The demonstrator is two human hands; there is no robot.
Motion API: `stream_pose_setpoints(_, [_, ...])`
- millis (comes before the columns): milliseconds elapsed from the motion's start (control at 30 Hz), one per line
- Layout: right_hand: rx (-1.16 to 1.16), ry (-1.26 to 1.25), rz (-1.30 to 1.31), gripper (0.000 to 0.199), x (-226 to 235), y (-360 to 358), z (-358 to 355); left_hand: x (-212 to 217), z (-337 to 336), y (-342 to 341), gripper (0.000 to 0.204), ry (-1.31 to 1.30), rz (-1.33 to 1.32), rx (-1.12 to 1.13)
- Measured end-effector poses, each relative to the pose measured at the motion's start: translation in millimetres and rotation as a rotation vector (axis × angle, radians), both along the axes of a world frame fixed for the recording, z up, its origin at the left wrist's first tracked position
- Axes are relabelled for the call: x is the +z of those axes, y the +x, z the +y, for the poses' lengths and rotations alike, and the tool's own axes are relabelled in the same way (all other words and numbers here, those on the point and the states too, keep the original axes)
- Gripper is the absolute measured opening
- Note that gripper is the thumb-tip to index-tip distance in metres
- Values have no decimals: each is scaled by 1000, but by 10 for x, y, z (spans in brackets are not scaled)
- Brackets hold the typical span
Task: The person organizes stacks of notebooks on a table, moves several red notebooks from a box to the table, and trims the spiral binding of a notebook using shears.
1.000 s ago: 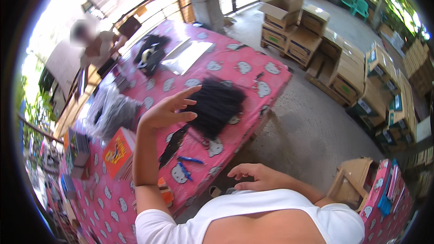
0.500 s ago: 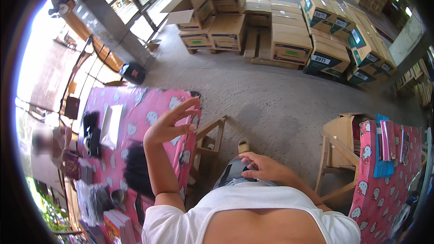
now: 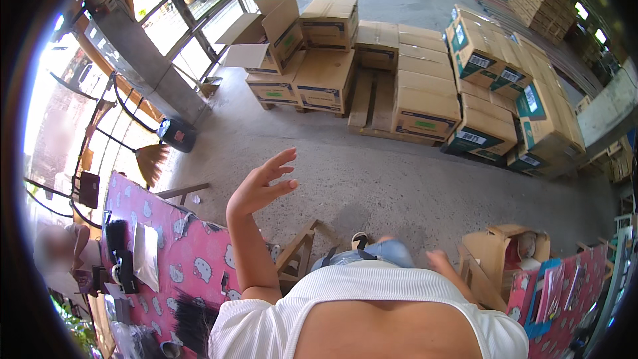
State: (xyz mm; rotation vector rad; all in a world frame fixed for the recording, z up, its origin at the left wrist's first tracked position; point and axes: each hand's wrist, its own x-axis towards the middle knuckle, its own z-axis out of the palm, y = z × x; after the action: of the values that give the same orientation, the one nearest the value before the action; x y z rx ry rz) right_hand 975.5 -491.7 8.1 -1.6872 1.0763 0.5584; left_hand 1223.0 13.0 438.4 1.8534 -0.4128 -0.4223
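The left hand (image 3: 262, 183) is hovering in the air just right of the pink table (image 3: 216, 242), holding nothing, its fingers spreading apart and curving slightly. The right hand (image 3: 440, 262) is hanging well to the right of that table, toward an open carton (image 3: 486, 246); it is blurring and partly hiding, so I cannot tell whether its fingers are parting or closing. The black bristly bundle (image 3: 193, 322) is lying on the table's near part, a shiny packet (image 3: 145, 256) is resting farther along it, and stacked boxes (image 3: 325, 86) are standing beyond it.
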Motion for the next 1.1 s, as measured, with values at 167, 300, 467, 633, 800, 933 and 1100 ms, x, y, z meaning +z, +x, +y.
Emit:
stream_pose_setpoints(167, [-63,-26,413,39,192,59,-286,-79,87,652,65,76,8,71])
stream_pose_setpoints(300, [96,-33,451,37,161,1038,-273,-235,135,1279,67,24,42,239])
stream_pose_setpoints(467, [428,-157,274,34,59,3366,-319,-274,234,1927,69,-94,142,484])
stream_pose_setpoints(633, [305,-22,-172,20,978,6320,105,-74,402,2355,68,-92,7,651])
stream_pose_setpoints(800, [383,29,-419,26,1247,8202,729,-213,581,2676,64,-102,145,837])
stream_pose_setpoints(933, [537,76,-337,27,1087,8652,1732,-313,922,2858,62,-55,172,937])
stream_pose_setpoints(1100, [1016,-6,-205,31,289,8529,2845,-481,1671,3382,52,-180,8,1234])
